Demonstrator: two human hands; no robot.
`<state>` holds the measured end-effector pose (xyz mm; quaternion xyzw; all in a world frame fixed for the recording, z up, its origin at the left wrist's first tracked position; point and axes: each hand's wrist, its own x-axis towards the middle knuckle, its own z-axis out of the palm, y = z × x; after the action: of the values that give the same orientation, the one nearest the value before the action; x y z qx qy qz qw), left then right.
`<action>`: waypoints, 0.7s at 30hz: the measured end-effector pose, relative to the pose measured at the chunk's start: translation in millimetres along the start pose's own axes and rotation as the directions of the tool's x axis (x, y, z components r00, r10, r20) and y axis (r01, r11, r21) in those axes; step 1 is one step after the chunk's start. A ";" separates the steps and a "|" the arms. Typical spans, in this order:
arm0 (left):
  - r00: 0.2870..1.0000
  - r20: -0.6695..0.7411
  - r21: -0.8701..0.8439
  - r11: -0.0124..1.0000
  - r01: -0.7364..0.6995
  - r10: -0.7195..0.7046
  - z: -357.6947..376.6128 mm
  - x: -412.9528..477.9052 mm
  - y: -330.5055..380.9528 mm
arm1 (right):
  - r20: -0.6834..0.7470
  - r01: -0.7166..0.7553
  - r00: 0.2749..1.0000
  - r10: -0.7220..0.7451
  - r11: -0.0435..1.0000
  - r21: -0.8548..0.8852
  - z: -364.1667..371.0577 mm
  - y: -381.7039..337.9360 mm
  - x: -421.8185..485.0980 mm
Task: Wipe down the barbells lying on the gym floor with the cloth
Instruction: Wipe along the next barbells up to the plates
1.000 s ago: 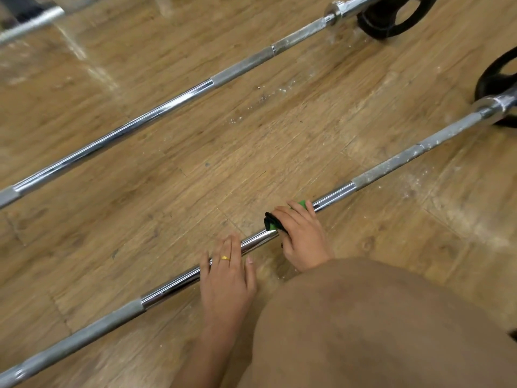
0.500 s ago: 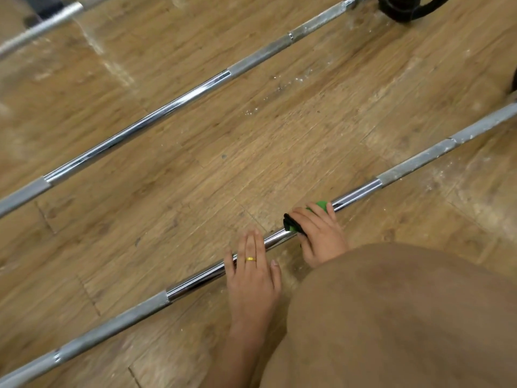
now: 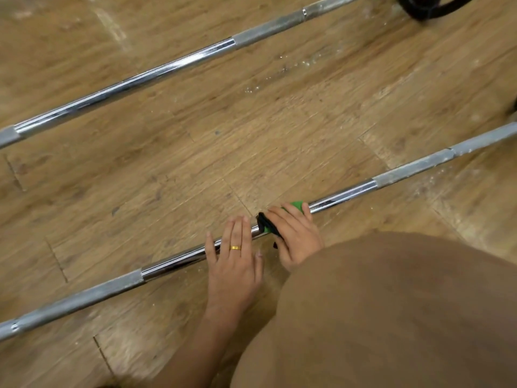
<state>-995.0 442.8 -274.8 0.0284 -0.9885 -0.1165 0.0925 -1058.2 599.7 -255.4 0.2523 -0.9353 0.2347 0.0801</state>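
Observation:
Two steel barbells lie slantwise on the wooden gym floor. The near barbell [image 3: 347, 193] runs from lower left to right edge; the far barbell [image 3: 156, 75] lies parallel above it. My right hand [image 3: 296, 236] grips a green and black cloth [image 3: 267, 226] wrapped around the near bar's shiny middle section. My left hand [image 3: 235, 259], wearing a gold ring, rests flat with straight fingers across the same bar just left of the cloth.
A black weight plate [image 3: 430, 8] shows at the top right corner. My brown-clad knee [image 3: 391, 317] fills the lower right. White dust specks lie on the floor [image 3: 251, 152] between the two bars.
The view has shifted so the bars and plates sit further right and up. Both hands stay on the near bar, with the cloth hand close beside the left hand.

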 end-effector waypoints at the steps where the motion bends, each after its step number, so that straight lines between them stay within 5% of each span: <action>1: 0.999 -0.022 0.023 0.999 -0.024 0.024 2.1 0.0 -0.6 | 0.017 -0.012 1.000 0.012 1.000 0.006 -2.8 3.5 2.4; 6: 0.996 0.079 -0.015 0.999 -0.045 0.046 -10.5 6.4 -0.5 | -0.079 -0.168 0.982 0.169 0.986 0.013 -3.3 10.8 9.4; 11: 0.993 0.066 0.020 0.994 -0.104 0.103 -12.2 18.4 -10.2 | 0.009 -0.008 1.000 0.008 1.000 -0.005 -4.1 11.5 10.0; 17: 0.990 0.110 0.034 0.995 -0.089 0.085 -16.5 39.7 -15.3 | 0.015 -0.148 0.989 0.148 0.989 -0.002 -13.4 17.4 29.4; 21: 0.990 0.120 0.047 0.996 -0.082 0.075 -21.8 56.3 -20.5 | 0.074 -0.003 0.997 0.005 1.000 -0.022 -11.0 26.8 42.4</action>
<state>-1045.4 413.6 -248.9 -0.0150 -0.9952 -0.0887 0.0375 -1108.0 607.0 -245.0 0.2581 -0.9406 0.2152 0.0477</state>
